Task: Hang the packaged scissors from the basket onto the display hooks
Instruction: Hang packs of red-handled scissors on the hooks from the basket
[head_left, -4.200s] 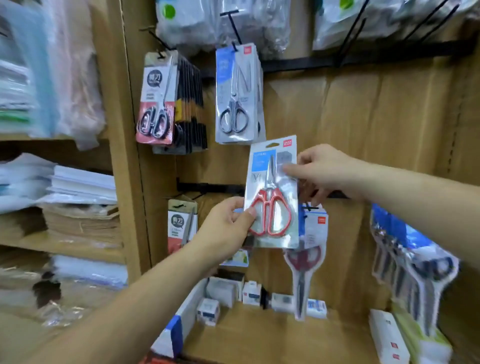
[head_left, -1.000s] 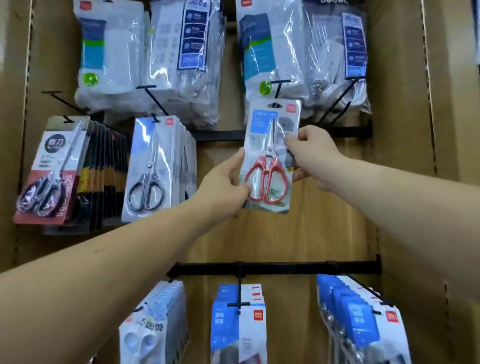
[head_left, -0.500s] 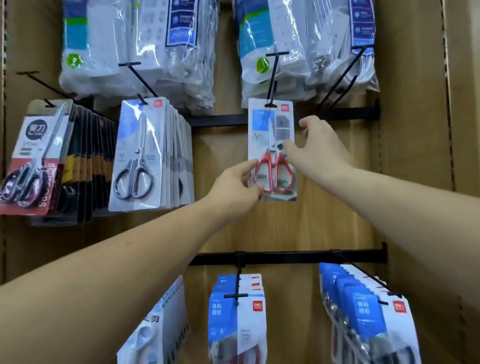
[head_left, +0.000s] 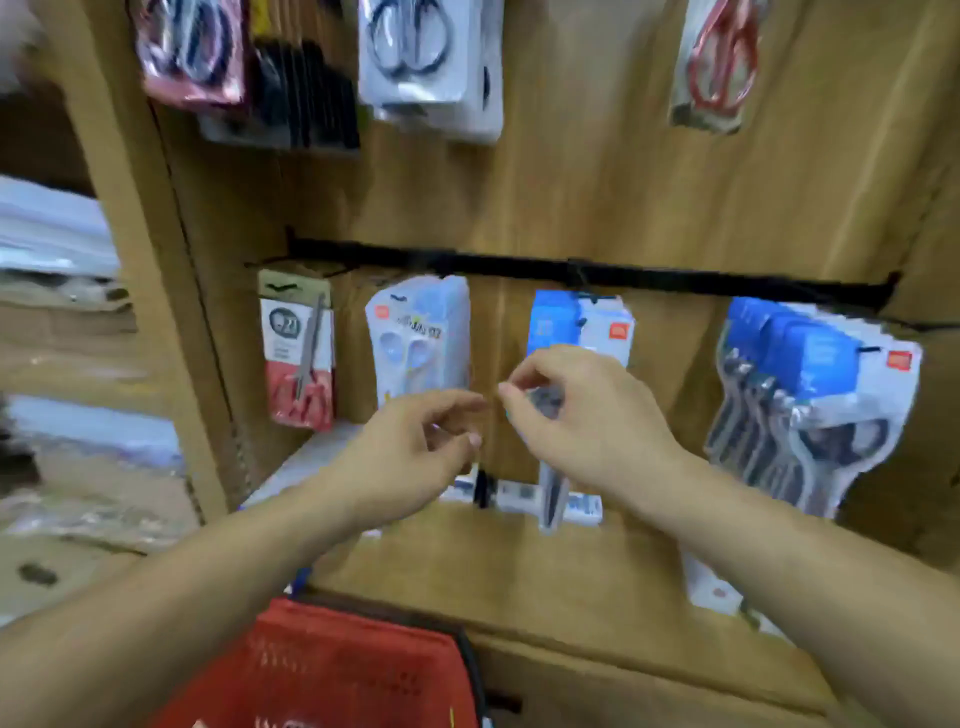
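Our left hand (head_left: 415, 452) and right hand (head_left: 587, 431) hover side by side below the black rail (head_left: 675, 280). Their fingers are loosely curled and, as far as the blur lets us judge, grip nothing. The red basket (head_left: 332, 670) lies straight beneath, nearer the left hand (its packs cannot be made out). A red-handled scissors pack (head_left: 719, 67) hangs well above, to the right.

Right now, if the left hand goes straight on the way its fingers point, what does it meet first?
Probably the fingers of the right hand: the left hand points toward them across a small gap. Depth is blurred; missing them, it reaches the blue-and-white scissors pack.
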